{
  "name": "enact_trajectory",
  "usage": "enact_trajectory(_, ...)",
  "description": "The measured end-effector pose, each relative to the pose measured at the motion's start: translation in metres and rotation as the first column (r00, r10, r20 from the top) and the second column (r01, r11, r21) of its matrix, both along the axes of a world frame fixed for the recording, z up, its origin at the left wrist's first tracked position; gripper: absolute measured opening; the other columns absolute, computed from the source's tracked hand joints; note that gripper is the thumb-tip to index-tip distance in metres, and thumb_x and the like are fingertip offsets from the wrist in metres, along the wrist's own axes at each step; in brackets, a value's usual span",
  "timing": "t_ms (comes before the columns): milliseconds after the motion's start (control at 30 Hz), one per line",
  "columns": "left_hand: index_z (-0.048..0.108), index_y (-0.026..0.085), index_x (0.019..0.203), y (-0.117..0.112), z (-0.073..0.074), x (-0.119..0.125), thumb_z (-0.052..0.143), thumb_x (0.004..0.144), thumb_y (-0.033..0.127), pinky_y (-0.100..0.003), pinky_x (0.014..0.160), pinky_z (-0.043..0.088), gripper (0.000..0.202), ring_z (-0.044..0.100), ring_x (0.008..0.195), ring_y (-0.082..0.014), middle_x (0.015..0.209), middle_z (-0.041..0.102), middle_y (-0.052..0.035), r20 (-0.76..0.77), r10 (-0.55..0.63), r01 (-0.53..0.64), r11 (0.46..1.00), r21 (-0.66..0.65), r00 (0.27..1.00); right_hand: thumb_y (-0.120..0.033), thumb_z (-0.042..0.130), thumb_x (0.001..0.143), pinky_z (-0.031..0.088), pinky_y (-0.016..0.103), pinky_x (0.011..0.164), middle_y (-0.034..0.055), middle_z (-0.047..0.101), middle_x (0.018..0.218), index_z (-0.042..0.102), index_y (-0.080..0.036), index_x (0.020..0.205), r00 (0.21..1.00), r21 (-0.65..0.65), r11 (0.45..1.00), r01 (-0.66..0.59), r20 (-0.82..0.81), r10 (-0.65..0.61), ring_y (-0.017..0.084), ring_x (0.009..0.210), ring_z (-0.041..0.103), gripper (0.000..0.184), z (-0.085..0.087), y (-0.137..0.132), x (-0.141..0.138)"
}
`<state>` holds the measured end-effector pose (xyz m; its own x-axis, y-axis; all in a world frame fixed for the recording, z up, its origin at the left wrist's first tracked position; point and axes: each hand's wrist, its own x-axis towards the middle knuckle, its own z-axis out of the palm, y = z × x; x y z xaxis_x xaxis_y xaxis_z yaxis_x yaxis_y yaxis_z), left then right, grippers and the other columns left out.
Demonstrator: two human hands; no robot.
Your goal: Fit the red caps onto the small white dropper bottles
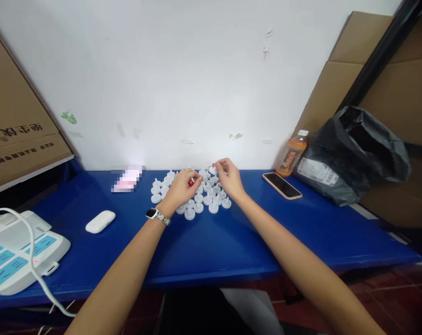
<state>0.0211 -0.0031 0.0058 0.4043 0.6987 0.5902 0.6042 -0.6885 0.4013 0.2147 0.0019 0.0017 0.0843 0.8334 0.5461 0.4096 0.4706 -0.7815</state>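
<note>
Many small white plastic caps (pixel 190 214), round with a thin spout on top, stand in a cluster on the blue table (pixel 214 246). Over the left part of the cluster is my left hand (pixel 183 187), its fingers curled around something small and red (pixel 190 183). The exact shape of that red thing is hidden by the fingers. To its right, my right hand (pixel 230 179) pinches one white spouted cap (pixel 213 170) at the back edge of the cluster. A small spot of red shows by those fingertips. A watch is on my left wrist.
A white power strip (pixel 57 246) with a cable and a white earphone case (pixel 101 221) lie at left. At right are a phone (pixel 282 185), an orange drink bottle (pixel 291 153) and a black plastic bag (pixel 346 153). A white wall (pixel 197 83) rises behind; cardboard stands on both sides.
</note>
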Motion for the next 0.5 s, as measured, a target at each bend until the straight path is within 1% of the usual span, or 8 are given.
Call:
enact_trajectory(67, 0.063, 0.02, 0.082, -0.002, 0.001, 0.0, 0.046, 0.098, 0.036, -0.034, 0.084, 0.043, 0.028, 0.058, 0.089, -0.02, 0.089, 0.066, -0.0044, 0.019, 0.001, 0.0, 1.0, -0.003, 1.0, -0.049, 0.043, 0.096, 0.052, 0.028, 0.066, 0.0033, 0.068, 0.091, 0.049, -0.024, 0.101, 0.98, -0.081, 0.99, -0.12, -0.172, 0.104, 0.016, 0.077, 0.066, 0.027, -0.004, -0.005, -0.008)
enact_trajectory(133, 0.061, 0.02, 0.08, -0.004, 0.003, 0.0, 0.045, 0.098, 0.037, -0.033, 0.081, 0.043, 0.03, 0.057, 0.086, -0.0193, 0.085, 0.064, -0.0042, 0.031, -0.013, 0.013, 1.0, -0.005, 0.999, -0.052, 0.04, 0.096, 0.051, 0.027, 0.061, 0.0016, 0.065, 0.084, 0.048, -0.023, 0.1, 0.957, -0.132, 0.972, -0.193, -0.245, 0.156, 0.014, 0.065, 0.063, 0.03, -0.008, -0.011, -0.017)
enact_trajectory(200, 0.057, 0.019, 0.076, -0.005, 0.004, 0.0, 0.044, 0.099, 0.039, -0.031, 0.076, 0.042, 0.033, 0.055, 0.079, -0.0177, 0.079, 0.061, -0.0032, 0.047, -0.035, 0.036, 0.999, -0.012, 0.998, -0.053, 0.038, 0.098, 0.048, 0.026, 0.058, -0.0005, 0.06, 0.073, 0.051, -0.023, 0.095, 0.956, -0.139, 0.964, -0.226, -0.221, 0.193, 0.013, 0.059, 0.058, 0.033, -0.01, -0.02, -0.026)
enact_trajectory(267, 0.051, 0.019, 0.071, -0.007, 0.005, 0.0, 0.042, 0.099, 0.041, -0.03, 0.07, 0.041, 0.037, 0.052, 0.071, -0.0156, 0.072, 0.056, -0.0013, 0.075, -0.053, 0.056, 0.998, -0.036, 0.996, -0.054, 0.035, 0.099, 0.045, 0.026, 0.058, -0.002, 0.055, 0.066, 0.052, -0.023, 0.091, 0.964, -0.126, 0.962, -0.24, -0.146, 0.221, 0.014, 0.059, 0.056, 0.036, -0.01, -0.032, -0.033)
enact_trajectory(333, 0.048, 0.019, 0.069, -0.01, 0.006, 0.001, 0.04, 0.1, 0.042, -0.029, 0.065, 0.039, 0.039, 0.05, 0.066, -0.0141, 0.068, 0.053, 0.0003, 0.094, -0.086, 0.094, 0.992, -0.085, 0.992, -0.055, 0.032, 0.101, 0.044, 0.027, 0.059, -0.0034, 0.053, 0.063, 0.049, -0.025, 0.094, 0.968, -0.123, 0.963, -0.242, -0.093, 0.231, 0.014, 0.059, 0.055, 0.035, -0.009, -0.042, -0.038)
enact_trajectory(400, 0.05, 0.019, 0.073, -0.015, 0.007, 0.002, 0.039, 0.101, 0.041, -0.028, 0.065, 0.04, 0.037, 0.053, 0.066, -0.0138, 0.069, 0.057, 0.0005, 0.092, -0.16, 0.172, 0.975, -0.144, 0.983, -0.055, 0.03, 0.101, 0.044, 0.027, 0.06, -0.0044, 0.053, 0.063, 0.045, -0.026, 0.098, 0.969, -0.116, 0.964, -0.241, -0.092, 0.231, 0.015, 0.058, 0.054, 0.032, -0.009, -0.048, -0.041)
enact_trajectory(500, 0.055, 0.019, 0.083, -0.022, 0.008, 0.006, 0.037, 0.101, 0.038, -0.028, 0.071, 0.044, 0.032, 0.059, 0.072, -0.0146, 0.077, 0.064, -0.0008, 0.077, -0.271, 0.281, 0.94, -0.192, 0.96, -0.056, 0.029, 0.101, 0.044, 0.028, 0.057, -0.0038, 0.051, 0.067, 0.04, -0.027, 0.098, 0.967, -0.103, 0.966, -0.237, -0.126, 0.223, 0.015, 0.056, 0.053, 0.031, -0.01, -0.049, -0.042)
